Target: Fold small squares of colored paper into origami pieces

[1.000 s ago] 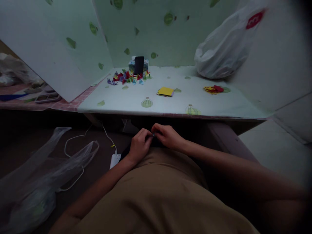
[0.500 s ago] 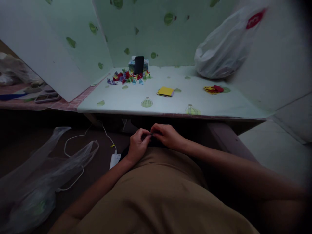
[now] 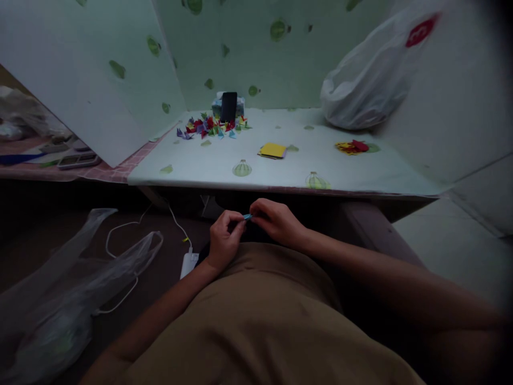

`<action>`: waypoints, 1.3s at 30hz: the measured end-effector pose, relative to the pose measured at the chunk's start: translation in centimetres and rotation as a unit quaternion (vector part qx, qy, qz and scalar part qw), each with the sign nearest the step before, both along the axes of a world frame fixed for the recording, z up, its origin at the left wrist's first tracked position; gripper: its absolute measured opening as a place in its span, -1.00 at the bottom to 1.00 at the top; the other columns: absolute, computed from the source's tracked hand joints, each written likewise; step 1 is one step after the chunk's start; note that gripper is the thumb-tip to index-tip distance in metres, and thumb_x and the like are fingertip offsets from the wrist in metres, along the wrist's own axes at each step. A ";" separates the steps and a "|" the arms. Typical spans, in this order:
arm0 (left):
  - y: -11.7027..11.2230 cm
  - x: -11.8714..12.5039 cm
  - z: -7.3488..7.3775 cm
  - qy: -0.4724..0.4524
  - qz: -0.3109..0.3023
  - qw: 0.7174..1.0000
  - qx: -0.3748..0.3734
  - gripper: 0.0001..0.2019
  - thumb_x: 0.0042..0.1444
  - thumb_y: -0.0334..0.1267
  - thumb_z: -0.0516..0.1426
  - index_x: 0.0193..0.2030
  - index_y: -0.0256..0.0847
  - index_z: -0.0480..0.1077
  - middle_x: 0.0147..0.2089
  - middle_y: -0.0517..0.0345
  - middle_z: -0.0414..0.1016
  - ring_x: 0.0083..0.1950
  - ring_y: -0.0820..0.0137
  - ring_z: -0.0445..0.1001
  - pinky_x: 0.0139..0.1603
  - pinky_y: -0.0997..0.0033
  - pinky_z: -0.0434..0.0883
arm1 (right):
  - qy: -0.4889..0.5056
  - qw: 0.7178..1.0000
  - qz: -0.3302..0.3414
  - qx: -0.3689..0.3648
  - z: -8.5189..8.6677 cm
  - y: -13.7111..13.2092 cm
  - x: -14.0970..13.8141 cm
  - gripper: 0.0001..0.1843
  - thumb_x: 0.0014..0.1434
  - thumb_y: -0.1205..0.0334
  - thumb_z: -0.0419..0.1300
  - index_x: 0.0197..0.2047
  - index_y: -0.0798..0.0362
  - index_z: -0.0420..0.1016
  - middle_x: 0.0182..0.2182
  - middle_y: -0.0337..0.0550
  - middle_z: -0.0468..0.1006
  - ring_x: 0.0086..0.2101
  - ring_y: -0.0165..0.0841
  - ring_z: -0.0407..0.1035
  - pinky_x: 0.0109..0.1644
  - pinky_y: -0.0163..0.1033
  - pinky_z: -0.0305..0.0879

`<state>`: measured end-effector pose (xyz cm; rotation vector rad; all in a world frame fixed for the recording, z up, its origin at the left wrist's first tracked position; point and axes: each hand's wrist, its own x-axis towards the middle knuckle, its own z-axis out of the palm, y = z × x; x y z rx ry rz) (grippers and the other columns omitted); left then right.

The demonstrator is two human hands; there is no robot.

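Between my two hands, over my lap and below the table's front edge, is a small folded piece of blue paper (image 3: 247, 216). My left hand (image 3: 224, 238) pinches its left end between thumb and fingers. My right hand (image 3: 276, 222) is closed on the other end, and its fingers hide part of the paper. On the table lies a stack of square paper sheets (image 3: 273, 150), yellow on top. Farther back is a heap of small folded paper cranes (image 3: 210, 126) in several colours.
A black phone (image 3: 228, 107) leans on a tissue box (image 3: 217, 107) at the back. Red and yellow paper pieces (image 3: 351, 147) lie at the right, below a white plastic bag (image 3: 360, 96). On the left are a clear plastic bag (image 3: 76, 299) and a white power bank (image 3: 189, 263) with a cable.
Both hands have risen slightly, and the left has shifted a little left. The blue paper now shows more plainly between the fingertips. Things on the table stay put.
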<state>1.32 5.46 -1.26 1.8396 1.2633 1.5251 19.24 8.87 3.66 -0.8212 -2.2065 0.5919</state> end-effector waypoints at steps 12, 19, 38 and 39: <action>-0.2 0.0 0.3 0.003 -0.007 0.999 -0.053 -0.93 0.19 -0.25 0.17 -0.22 -0.17 0.43 -0.34 0.17 0.48 -0.35 0.41 0.47 -0.30 0.43 0.40 | 0.001 1.000 0.013 -0.018 -0.1 -0.1 -0.1 -0.92 0.19 0.40 0.09 -0.28 0.06 0.37 -0.31 -0.14 0.48 -0.32 -0.38 0.33 -0.25 -0.29 0.24; -0.3 0.0 0.4 -0.023 -0.011 0.998 -0.054 -0.91 0.18 -0.22 0.18 -0.24 -0.17 0.42 -0.32 0.17 0.47 -0.37 0.44 0.44 -0.31 0.45 0.39 | 0.022 0.995 -0.015 -0.095 0.2 -0.3 -0.2 -0.98 0.18 0.36 0.14 -0.28 0.07 0.37 -0.41 -0.21 0.47 -0.40 -0.41 0.33 -0.33 -0.33 0.20; -0.1 0.4 0.8 -0.142 -0.066 0.976 -0.153 -0.84 0.13 -0.16 0.20 -0.27 -0.22 0.45 -0.37 0.19 0.50 -0.40 0.46 0.49 -0.35 0.46 0.53 | 0.038 0.984 0.005 -0.172 0.3 -0.2 -0.2 -0.95 0.16 0.37 0.13 -0.33 0.10 0.41 -0.47 -0.24 0.46 -0.44 -0.44 0.30 -0.36 -0.34 0.19; -0.1 0.4 0.8 -0.147 -0.067 0.974 -0.156 -0.83 0.11 -0.16 0.21 -0.28 -0.22 0.45 -0.37 0.19 0.50 -0.39 0.46 0.49 -0.34 0.44 0.54 | 0.044 0.981 0.009 -0.189 0.2 -0.1 -0.2 -0.96 0.16 0.36 0.12 -0.32 0.10 0.40 -0.47 -0.24 0.46 -0.45 -0.44 0.31 -0.37 -0.34 0.20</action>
